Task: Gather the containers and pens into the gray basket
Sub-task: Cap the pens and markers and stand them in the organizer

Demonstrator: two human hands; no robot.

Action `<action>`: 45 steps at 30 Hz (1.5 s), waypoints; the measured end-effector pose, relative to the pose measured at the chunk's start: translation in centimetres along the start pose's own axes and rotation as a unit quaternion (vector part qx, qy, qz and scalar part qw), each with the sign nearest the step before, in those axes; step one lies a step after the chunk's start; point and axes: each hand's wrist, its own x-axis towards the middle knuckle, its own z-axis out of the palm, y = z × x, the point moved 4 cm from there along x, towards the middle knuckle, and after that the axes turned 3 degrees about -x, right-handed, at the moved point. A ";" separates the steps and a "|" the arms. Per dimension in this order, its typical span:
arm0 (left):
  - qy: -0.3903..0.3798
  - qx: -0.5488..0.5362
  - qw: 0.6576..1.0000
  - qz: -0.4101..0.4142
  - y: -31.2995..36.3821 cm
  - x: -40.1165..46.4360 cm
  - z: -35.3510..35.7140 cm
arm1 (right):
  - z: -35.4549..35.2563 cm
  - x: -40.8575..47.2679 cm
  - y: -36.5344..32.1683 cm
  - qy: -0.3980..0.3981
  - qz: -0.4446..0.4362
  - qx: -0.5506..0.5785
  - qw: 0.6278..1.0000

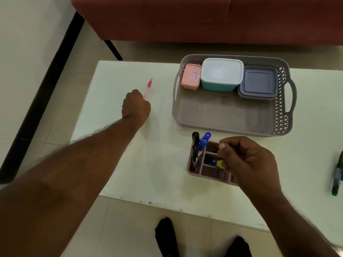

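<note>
A white surface (pixel 130 173) is seen from above, with a gray basket (pixel 219 115) set on its far right part. Three lidded containers are lined along the basket's far wall: a small pink box (pixel 191 76) at the left, a taller teal box with a white lid (pixel 221 74) in the middle, and a flat blue-gray box (pixel 259 83) at the right. The near half of the basket's floor is bare.

The left hand (pixel 136 106) is stretched out over the left part of the surface, its fingers curled shut around a pink pen (pixel 148 88), whose tip points to the far side.

Just near the basket, a small divided organizer (pixel 196 171) stands on the surface. Two black markers (pixel 194 145) and two blue markers (pixel 205 139) are propped in its left compartment. The right hand (pixel 248 160) is held over the organizer, its fingers pinched on a blue stick with a yellow end (pixel 215 162) that lies across a middle compartment.

A dark green marker (pixel 337 175) lies at the far right edge of the view, well apart from the basket. A red sofa (pixel 204 17) stands beyond the surface.
</note>
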 end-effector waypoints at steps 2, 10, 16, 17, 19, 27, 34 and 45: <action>0.032 -0.030 0.999 0.027 0.5 -1.4 -1.0 | 0.0 0.2 -0.3 -0.003 -0.009 -0.005 1.000; 0.049 -0.137 0.978 0.150 4.7 -8.8 -7.0 | -0.5 0.9 -1.8 0.007 -0.048 -0.065 0.997; 0.026 -0.201 0.939 0.277 9.5 -14.0 -11.2 | -1.7 1.2 -4.7 0.097 -0.197 -0.239 0.946; 0.013 -0.207 0.932 0.299 10.4 -14.8 -11.7 | -1.8 1.4 -5.0 0.101 -0.213 -0.252 0.939; -0.028 -0.210 0.917 0.339 12.3 -16.3 -12.3 | -1.9 1.7 -5.6 0.100 -0.235 -0.265 0.930; -0.169 -0.209 0.889 0.370 16.3 -19.2 -11.3 | -3.4 2.4 -4.8 0.113 -0.252 -0.237 0.932; -0.190 -0.235 0.877 0.373 16.5 -19.7 -9.5 | -3.8 1.5 -2.6 0.077 -0.182 -0.156 0.968; -0.108 -0.041 0.915 0.388 12.9 -17.9 -5.8 | -1.4 1.8 1.0 0.018 -0.071 -0.195 0.978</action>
